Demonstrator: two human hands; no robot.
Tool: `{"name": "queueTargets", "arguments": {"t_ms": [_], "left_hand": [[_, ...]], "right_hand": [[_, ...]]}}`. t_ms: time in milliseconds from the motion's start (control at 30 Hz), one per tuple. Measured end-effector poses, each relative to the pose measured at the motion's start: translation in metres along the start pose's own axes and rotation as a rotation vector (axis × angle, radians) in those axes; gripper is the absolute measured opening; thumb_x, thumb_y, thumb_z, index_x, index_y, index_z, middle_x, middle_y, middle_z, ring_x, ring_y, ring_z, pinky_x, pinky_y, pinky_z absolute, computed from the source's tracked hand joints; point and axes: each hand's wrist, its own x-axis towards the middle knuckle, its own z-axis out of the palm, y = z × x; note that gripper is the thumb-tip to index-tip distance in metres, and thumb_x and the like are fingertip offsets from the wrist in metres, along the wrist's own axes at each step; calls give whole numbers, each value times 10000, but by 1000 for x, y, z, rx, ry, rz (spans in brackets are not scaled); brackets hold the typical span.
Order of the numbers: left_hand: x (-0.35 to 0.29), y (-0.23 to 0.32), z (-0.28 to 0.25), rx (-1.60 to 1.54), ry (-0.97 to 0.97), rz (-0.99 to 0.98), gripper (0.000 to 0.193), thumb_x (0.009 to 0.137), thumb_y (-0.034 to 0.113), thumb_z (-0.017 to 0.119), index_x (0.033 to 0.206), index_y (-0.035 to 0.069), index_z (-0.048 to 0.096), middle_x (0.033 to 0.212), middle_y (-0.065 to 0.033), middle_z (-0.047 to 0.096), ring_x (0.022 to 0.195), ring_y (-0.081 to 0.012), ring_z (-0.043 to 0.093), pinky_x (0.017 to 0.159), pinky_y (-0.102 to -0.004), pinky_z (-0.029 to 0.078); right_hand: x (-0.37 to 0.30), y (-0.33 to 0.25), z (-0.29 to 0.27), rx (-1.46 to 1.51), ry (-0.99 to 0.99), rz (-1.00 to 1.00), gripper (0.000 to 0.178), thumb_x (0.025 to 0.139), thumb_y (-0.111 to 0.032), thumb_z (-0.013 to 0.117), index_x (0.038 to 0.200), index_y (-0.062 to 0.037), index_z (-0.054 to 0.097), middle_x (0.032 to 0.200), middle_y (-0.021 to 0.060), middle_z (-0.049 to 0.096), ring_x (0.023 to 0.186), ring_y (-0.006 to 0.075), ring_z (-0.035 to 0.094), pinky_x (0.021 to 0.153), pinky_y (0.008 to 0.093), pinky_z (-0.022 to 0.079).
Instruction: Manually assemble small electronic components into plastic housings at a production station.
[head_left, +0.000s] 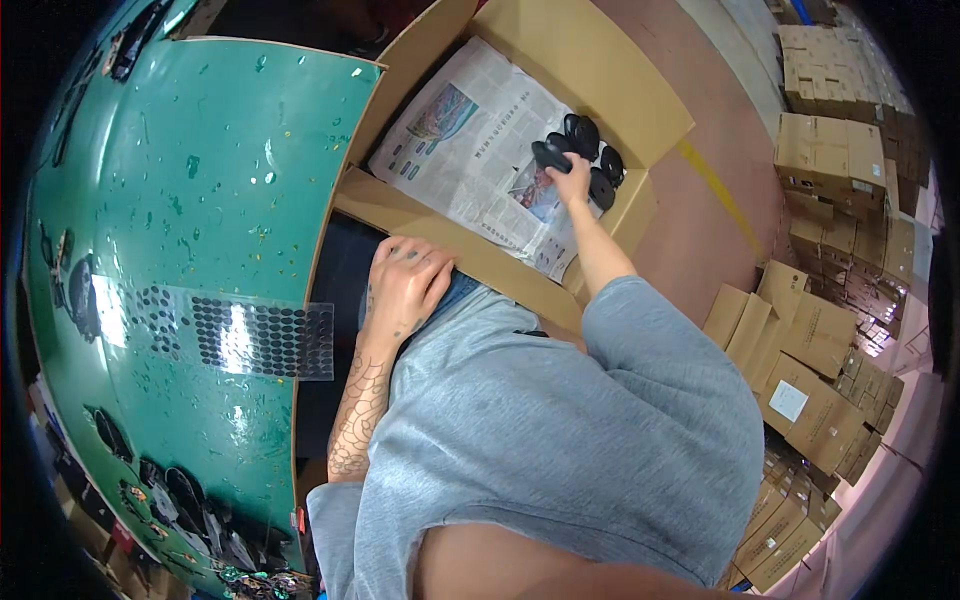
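Observation:
My right hand (pixel 572 180) reaches into an open cardboard carton (pixel 610 75) and is closed around a black, rounded piece (pixel 550 156) shaped like a computer mouse. Several similar black pieces (pixel 601 188) lie clustered beside it at the carton's right side. They rest on a printed newspaper sheet (pixel 470 165) spread over the bottom. Close to my body, my left hand (pixel 410 280) lies against the carton's near edge with its fingers curled. What those fingers hold, if anything, is hidden.
A green worktable (pixel 270 210) with scattered flecks stands at the left. On it lie a clear sheet of black oval pads (pixel 250 337) and, toward the lower edge, a heap of black parts (pixel 200 515). Stacked brown cartons (pixel 825 155) line the right side.

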Motion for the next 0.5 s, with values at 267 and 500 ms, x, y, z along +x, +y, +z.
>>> {"name": "queueTargets", "arguments": {"t_ms": [267, 500], "left_hand": [[2, -2, 1, 6, 19, 25, 95, 806, 109, 640, 889, 86, 680, 901, 1, 679, 859, -177, 605, 894, -327, 396], [2, -3, 3, 12, 1, 12, 99, 810, 112, 639, 899, 89, 675, 907, 5, 682, 884, -164, 607, 908, -333, 392]], "right_hand": [[49, 11, -2, -89, -323, 313, 794, 591, -525, 838, 1109, 30, 605, 1124, 231, 584, 1017, 373, 573, 939, 381, 458], [58, 7, 0, -190, -253, 380, 900, 555, -548, 847, 1163, 51, 564, 1145, 255, 561, 1026, 379, 569, 934, 385, 461]]}}
